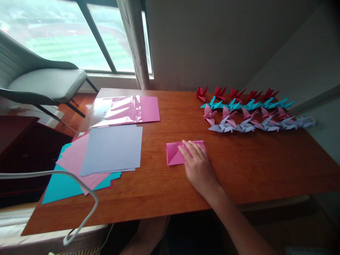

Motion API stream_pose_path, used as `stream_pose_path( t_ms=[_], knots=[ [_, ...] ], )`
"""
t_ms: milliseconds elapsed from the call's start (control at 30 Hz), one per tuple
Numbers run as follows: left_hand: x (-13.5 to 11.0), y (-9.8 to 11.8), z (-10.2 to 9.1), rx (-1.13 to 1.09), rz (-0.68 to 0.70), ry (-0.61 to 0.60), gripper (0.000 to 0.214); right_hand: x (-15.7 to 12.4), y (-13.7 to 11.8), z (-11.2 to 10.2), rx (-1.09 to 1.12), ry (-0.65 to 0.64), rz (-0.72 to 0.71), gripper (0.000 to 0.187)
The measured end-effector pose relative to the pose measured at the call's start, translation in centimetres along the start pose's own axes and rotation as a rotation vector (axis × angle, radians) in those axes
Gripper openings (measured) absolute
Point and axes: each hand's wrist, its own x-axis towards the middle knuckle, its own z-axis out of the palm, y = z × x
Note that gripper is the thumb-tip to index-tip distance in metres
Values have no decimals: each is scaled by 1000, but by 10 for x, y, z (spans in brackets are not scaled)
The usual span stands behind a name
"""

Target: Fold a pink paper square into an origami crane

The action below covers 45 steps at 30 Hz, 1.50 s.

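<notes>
while the wooden table (159,191) fills most of the lower frame, its left edge looks to be the risky one. the fanned loose sheets (111,148), left of centre, run right up to that edge, so a draught or a knock could send some sliding off; the white cable (34,174) looping across the lower left might snag them if tugged, though i cannot tell whether it touches any. four rows of paper cranes (248,114) stand close together at the upper right — a careless sweep that way could topple or crush several. the clear packet (124,109), upper left of centre, lies flat, its slick film perhaps prone to slip if bumped. the right hand (198,166) is right of centre, palm down, fingers close together and pressing; whether it also pinches an edge is hidden. the left hand is out of view. beneath those fingers, just right of centre, lies the folded pink paper (174,154) — with its left end unheld, it could swivel under one-sided pressure, and a layer out of line would set a crooked crease
</notes>
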Motion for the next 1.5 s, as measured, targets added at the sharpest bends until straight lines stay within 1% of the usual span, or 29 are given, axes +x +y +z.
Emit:
stream_pose_path(
  t_ms=[133, 200, 267, 333, 400, 467, 533, 567, 600, 667, 700, 767, 800, 867, 900, 933, 1033, 1133, 1233, 1300, 1367, 1400, 1433, 1500],
  knots=[
    [-12, 9, -1, 100, 11, -159, 40, 0, 0, 0, -1, -2, 4, 48],
    [-23, 10, 4, 144, 15, -211, 45, 0, 0, 0, -3, -5, 6, 47],
    [-37, 10, 14, 174, 77, -232, 49, 0, 0, 0, -3, -7, 4, 47],
    [-52, 8, 25, 221, 118, -172, 54, 0, 0, 1, -3, -6, 2, 47],
    [-64, 6, 33, 271, 153, -65, 60, 0, 1, 1, -2, 1, 1, 47],
    [-70, 7, 33, 324, 196, 2, 71, 0, 1, 1, 2, 10, 0, 47],
    [-69, 8, 22, 348, 212, 35, 79, 1, 1, 1, 5, 13, -1, 47],
    [-66, 8, 13, 323, 264, 35, 75, 1, 1, 1, 5, 12, -3, 47],
    [-61, 7, 4, 284, 273, 19, 67, 1, 0, 0, 4, 11, -3, 47],
    [-48, 2, -14, 214, 204, -23, 44, 1, 0, 0, 4, 10, -3, 47],
    [-40, -3, -20, 200, 128, -40, 34, 1, 0, 0, 6, 11, -2, 47],
    [-24, -16, -28, 148, 81, -36, 29, 1, 0, 0, 12, 14, 1, 47],
    [-17, -23, -29, 107, 101, -16, 29, 1, 0, 0, 14, 16, 3, 47],
    [-7, -36, -30, 45, 170, 1, 27, 1, 0, 0, 15, 17, 7, 47],
    [-3, -41, -30, 32, 177, -2, 25, 1, 1, 0, 14, 14, 7, 47],
    [-1, -45, -30, 30, 151, -8, 24, 1, 1, 0, 13, 11, 5, 47],
    [2, -50, -30, 25, 143, -3, 24, 1, 1, 1, 14, 8, 0, 47],
    [1, -48, -27, 18, 165, -8, 27, 1, 1, 1, 21, 18, 0, 47],
    [-6, -40, -21, 20, 153, 4, 29, 1, 1, 2, 30, 27, 5, 47],
    [-15, -33, -17, 12, 111, -23, 29, 1, 1, 2, 36, 30, 7, 47],
    [-25, -26, -14, -7, 97, -78, 26, 1, 1, 2, 42, 32, 8, 47],
    [-28, -25, -13, -10, 75, -78, 25, 1, 1, 2, 45, 31, 8, 47],
    [-29, -24, -12, -7, 57, -74, 25, 1, 1, 2, 47, 31, 8, 46],
    [-26, -27, -12, -9, 56, 5, 25, 2, 1, 1, 46, 27, 10, 46]
  ],
)
